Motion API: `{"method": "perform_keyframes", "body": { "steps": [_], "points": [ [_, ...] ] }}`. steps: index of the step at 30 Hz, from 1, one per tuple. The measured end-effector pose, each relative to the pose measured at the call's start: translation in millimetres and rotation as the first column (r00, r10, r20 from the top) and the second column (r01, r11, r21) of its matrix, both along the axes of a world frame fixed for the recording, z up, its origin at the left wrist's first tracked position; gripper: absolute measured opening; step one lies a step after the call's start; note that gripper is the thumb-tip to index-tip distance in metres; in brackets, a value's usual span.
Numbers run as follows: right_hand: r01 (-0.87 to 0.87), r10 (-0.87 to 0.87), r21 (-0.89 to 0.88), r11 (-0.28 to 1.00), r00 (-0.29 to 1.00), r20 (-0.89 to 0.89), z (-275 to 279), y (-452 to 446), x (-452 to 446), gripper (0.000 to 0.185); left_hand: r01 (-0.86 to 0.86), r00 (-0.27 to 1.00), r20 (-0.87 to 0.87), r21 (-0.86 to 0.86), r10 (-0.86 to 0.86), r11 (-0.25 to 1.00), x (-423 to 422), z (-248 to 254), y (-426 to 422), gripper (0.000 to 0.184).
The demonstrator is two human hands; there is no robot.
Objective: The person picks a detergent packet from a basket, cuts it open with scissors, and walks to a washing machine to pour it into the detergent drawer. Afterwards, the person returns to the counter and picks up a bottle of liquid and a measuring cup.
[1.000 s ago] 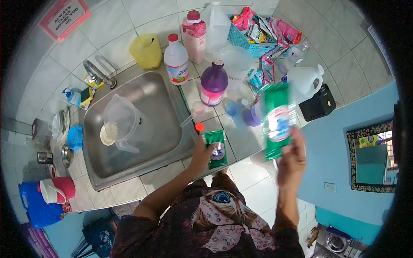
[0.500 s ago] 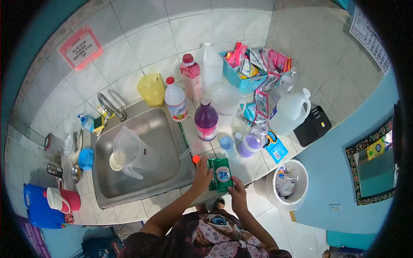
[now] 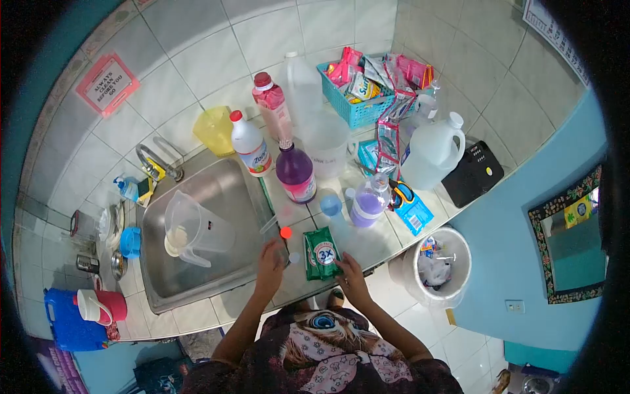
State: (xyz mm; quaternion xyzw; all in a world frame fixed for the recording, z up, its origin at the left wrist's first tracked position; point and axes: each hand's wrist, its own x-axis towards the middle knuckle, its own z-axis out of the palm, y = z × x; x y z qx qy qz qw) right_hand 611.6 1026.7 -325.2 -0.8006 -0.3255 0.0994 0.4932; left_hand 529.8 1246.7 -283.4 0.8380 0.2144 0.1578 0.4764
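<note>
Green packets [image 3: 322, 254] lie stacked on the tiled counter near its front edge, the top one marked 3x. My right hand [image 3: 352, 274] touches their right lower side with its fingers apart. To the left of the packets, my left hand [image 3: 270, 262] is over the counter by the sink's corner, fingers spread and holding nothing. An orange-red cap [image 3: 286, 232] and a clear round cap [image 3: 294, 257] lie between that hand and the packets. Behind them are a purple bottle [image 3: 295, 172], a blue cup [image 3: 331, 205] and a clear bottle of purple liquid [image 3: 371, 203].
A clear pitcher [image 3: 197, 226] lies in the steel sink [image 3: 252, 190]. Scissors [image 3: 401, 194], a blue packet [image 3: 415, 213], a white jug [image 3: 434, 154] and a black device [image 3: 474, 172] are at the right. A turquoise basket [image 3: 361, 113] holds sachets. Below stands a white bin [image 3: 459, 262].
The green packet lifted in my right hand came down onto the other one on the counter. My left hand let go and moved left.
</note>
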Motion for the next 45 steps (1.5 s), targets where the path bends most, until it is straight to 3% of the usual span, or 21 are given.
{"method": "perform_keyframes", "body": {
  "steps": [2,5,6,7,12,13,16,19,23,24,25,26,30,31,32,34,39,45],
  "points": [
    [0.029,-0.029,-0.006,1.000,0.999,0.044,-0.5,-1.2,0.5,0.039,0.009,0.999,0.042,0.022,-0.010,1.000,-5.7,-3.3,6.4,0.032],
    [0.029,-0.030,-0.021,0.999,0.999,-0.043,-3.7,-1.6,4.0,0.033,0.052,0.998,0.017,0.134,-0.054,0.990,-11.2,-0.8,13.2,0.029],
    [0.038,-0.038,-0.044,0.998,0.999,0.008,-7.0,-1.4,4.9,0.033,0.075,0.997,0.001,0.232,-0.078,0.970,-15.2,6.9,13.6,0.027],
    [0.048,-0.047,-0.048,0.998,0.999,0.019,-3.5,-0.7,4.8,0.033,0.098,0.995,-0.019,0.327,-0.097,0.940,-18.8,12.4,15.8,0.026],
    [0.076,-0.073,-0.125,0.989,0.997,0.028,16.6,13.7,-11.7,0.041,0.228,0.974,-0.111,0.419,-0.200,0.879,-47.9,-1.7,42.9,0.025],
    [0.102,-0.088,-0.154,0.983,0.991,0.099,19.3,17.7,-15.2,0.045,0.236,0.972,-0.117,0.437,-0.206,0.868,-53.7,-3.7,47.7,0.025],
    [0.144,-0.101,-0.222,0.964,0.976,0.194,21.4,27.1,-22.5,0.055,0.262,0.963,-0.056,0.409,-0.263,0.874,-64.8,-7.9,63.3,0.025],
    [0.206,-0.165,-0.212,0.955,0.967,0.194,22.3,37.3,-24.8,0.052,0.296,0.954,-0.030,0.238,-0.298,0.925,-75.5,-12.2,77.9,0.023],
    [0.275,-0.228,-0.294,0.915,0.956,0.185,25.0,49.4,-30.1,0.050,0.321,0.945,0.000,0.214,-0.328,0.923,-84.7,-19.4,95.8,0.021],
    [0.294,-0.268,-0.340,0.893,0.956,0.122,24.0,50.3,-32.0,0.048,0.369,0.926,-0.004,0.214,-0.377,0.905,-88.3,-23.7,100.6,0.029],
    [0.316,-0.295,-0.330,0.890,0.949,0.113,22.5,52.6,-34.2,0.047,0.403,0.912,-0.015,0.214,-0.410,0.890,-95.0,-27.3,105.3,0.037],
    [0.327,-0.312,-0.320,0.889,0.945,0.097,20.7,55.0,-36.7,0.047,0.361,0.931,-0.031,0.200,-0.363,0.911,-100.4,-31.6,107.9,0.037],
    [0.398,-0.404,-0.206,0.894,0.915,0.013,0.8,65.8,-44.5,0.044,0.480,0.875,-0.076,0.009,-0.478,0.877,-107.3,-27.7,115.7,0.036],
    [0.399,-0.362,-0.309,0.864,0.916,0.170,-3.1,65.3,-43.9,0.043,0.468,0.883,-0.066,0.057,-0.464,0.882,-109.7,-21.5,118.1,0.032],
    [0.372,-0.348,-0.242,0.896,0.927,0.138,-2.7,69.8,-44.5,0.041,0.463,0.886,-0.057,0.112,-0.460,0.879,-113.4,-16.4,120.5,0.030],
    [0.388,-0.326,-0.288,0.875,0.914,0.241,-3.7,72.5,-42.5,0.041,0.428,0.904,-0.052,0.082,-0.425,0.900,-123.2,-18.1,124.4,0.030],
    [0.433,-0.351,-0.346,0.832,0.895,0.274,6.3,75.2,-43.8,0.039,0.408,0.905,0.072,0.132,-0.420,0.903,-134.8,-41.2,127.7,0.030],
    [0.507,-0.430,-0.242,0.827,0.849,0.306,-13.5,57.3,-46.2,0.040,0.388,0.921,0.010,0.079,-0.390,0.918,-143.9,-19.3,141.7,0.026]
  ]
}}
